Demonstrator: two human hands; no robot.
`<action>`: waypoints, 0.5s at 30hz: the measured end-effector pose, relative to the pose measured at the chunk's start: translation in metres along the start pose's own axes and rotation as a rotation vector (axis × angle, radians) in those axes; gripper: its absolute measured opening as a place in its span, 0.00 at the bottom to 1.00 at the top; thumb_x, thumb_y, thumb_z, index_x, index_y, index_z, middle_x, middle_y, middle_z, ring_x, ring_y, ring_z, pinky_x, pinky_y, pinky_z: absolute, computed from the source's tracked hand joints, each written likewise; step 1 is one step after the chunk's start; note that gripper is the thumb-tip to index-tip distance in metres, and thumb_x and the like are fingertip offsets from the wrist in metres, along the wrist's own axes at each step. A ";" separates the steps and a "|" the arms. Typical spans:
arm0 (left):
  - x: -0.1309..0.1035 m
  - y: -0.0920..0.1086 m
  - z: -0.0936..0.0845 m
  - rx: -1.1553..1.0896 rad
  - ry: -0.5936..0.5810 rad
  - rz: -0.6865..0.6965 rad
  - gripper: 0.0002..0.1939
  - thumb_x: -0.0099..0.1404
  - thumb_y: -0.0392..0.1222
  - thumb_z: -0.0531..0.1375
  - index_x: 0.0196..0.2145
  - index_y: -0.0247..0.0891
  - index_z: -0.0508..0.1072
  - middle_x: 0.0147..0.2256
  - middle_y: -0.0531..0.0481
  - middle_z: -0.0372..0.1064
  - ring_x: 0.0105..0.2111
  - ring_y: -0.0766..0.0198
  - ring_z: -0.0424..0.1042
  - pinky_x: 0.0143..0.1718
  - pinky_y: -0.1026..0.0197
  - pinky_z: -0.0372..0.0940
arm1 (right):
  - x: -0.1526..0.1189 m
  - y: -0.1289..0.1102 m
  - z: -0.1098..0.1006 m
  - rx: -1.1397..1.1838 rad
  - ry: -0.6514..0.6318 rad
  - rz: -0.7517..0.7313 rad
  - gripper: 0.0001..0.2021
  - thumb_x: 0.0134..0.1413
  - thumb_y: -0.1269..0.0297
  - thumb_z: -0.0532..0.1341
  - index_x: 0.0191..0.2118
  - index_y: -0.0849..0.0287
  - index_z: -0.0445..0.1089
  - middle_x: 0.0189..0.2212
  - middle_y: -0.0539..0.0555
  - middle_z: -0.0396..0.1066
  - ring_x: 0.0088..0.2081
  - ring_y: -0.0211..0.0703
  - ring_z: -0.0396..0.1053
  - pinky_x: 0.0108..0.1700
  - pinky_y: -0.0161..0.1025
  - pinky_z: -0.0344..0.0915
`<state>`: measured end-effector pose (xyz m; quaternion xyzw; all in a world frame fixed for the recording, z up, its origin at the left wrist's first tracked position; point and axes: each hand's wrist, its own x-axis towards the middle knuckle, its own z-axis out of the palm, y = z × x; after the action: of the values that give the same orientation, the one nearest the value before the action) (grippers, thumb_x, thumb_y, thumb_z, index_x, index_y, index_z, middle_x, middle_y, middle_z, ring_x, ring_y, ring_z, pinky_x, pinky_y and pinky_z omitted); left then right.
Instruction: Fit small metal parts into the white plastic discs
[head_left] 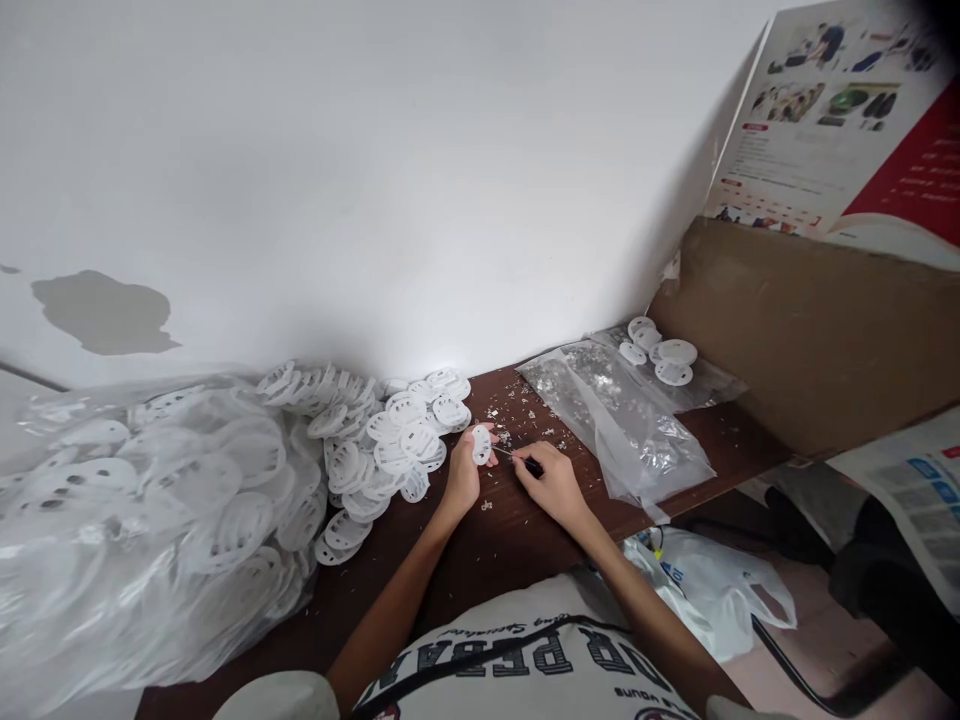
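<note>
My left hand (pixel 463 478) holds a white plastic disc (pixel 481 445) with small slots, tilted up above the dark table. In my right hand (pixel 550 482) is a thin tool with a black handle (pixel 533 467); its metal shaft points left at the disc. Small white scraps (pixel 517 415) lie scattered on the table behind and around my hands. Just left of my left hand, a heap of similar white discs (pixel 405 435) spreads over the tabletop.
A large clear bag full of white discs (pixel 187 480) fills the left side. Flat plastic bags (pixel 622 410) lie at right, with several discs (pixel 675 353) behind them. A brown panel (pixel 817 320) borders the right end. Below hangs a white bag (pixel 720 580).
</note>
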<state>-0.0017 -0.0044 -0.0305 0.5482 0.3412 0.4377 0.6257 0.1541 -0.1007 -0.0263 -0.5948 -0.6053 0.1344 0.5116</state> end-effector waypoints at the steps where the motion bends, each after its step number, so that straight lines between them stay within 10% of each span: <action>1: 0.000 0.000 0.000 0.001 -0.005 -0.002 0.28 0.73 0.61 0.50 0.51 0.34 0.76 0.36 0.44 0.77 0.25 0.63 0.68 0.30 0.60 0.64 | 0.000 0.000 0.000 0.000 0.012 0.002 0.08 0.66 0.64 0.59 0.40 0.52 0.77 0.35 0.54 0.77 0.38 0.49 0.74 0.44 0.46 0.69; 15: 0.001 -0.001 -0.001 0.020 -0.042 -0.027 0.30 0.72 0.62 0.49 0.51 0.34 0.75 0.38 0.43 0.77 0.23 0.64 0.67 0.27 0.60 0.62 | 0.000 0.000 -0.003 0.018 0.009 -0.011 0.09 0.67 0.64 0.59 0.42 0.51 0.79 0.37 0.54 0.79 0.39 0.50 0.74 0.47 0.49 0.69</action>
<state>-0.0024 -0.0030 -0.0320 0.5589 0.3397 0.4141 0.6331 0.1559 -0.1023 -0.0249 -0.5874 -0.6051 0.1343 0.5203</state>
